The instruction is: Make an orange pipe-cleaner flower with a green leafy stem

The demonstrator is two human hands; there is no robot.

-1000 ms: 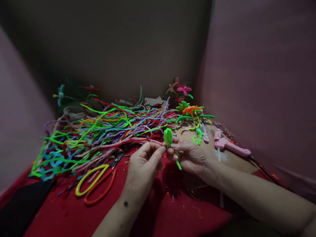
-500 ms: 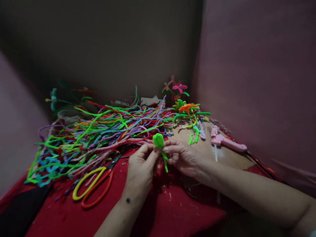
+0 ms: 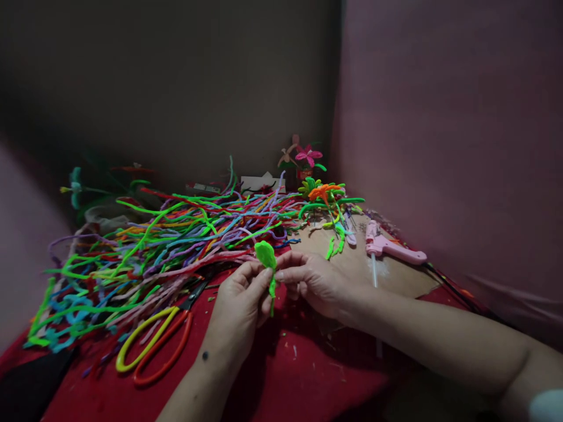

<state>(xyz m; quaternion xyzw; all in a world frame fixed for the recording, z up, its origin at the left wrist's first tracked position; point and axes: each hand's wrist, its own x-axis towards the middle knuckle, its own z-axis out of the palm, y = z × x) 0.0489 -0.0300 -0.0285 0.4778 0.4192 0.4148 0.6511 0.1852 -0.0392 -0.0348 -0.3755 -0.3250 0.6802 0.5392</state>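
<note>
A bright green leaf shape of fuzzy pipe cleaner (image 3: 265,255) stands up between my two hands, its twisted stem hanging below. My left hand (image 3: 241,305) pinches it near the base with thumb and forefinger. From the other side, the bent fingertips of my right hand (image 3: 311,281) close on the stem; the exact contact is partly hidden. Left of my left hand lies a pair of scissors (image 3: 158,346) with one yellow and one red handle, its blades partly under a heap of many-coloured pipe cleaners (image 3: 193,228).
A pink glue gun (image 3: 393,246) with a clear glue stick rests on a brown board (image 3: 396,281) at the right. Orange and green pipe-cleaner flowers (image 3: 324,192) lie behind my hands, with a pink flower (image 3: 308,156) farther back. Red cloth (image 3: 308,381) covers the table.
The green leaf has turned from facing me to a narrower, tilted side view. Both hands remain on it. The whole scene has shifted slightly left in the view.
</note>
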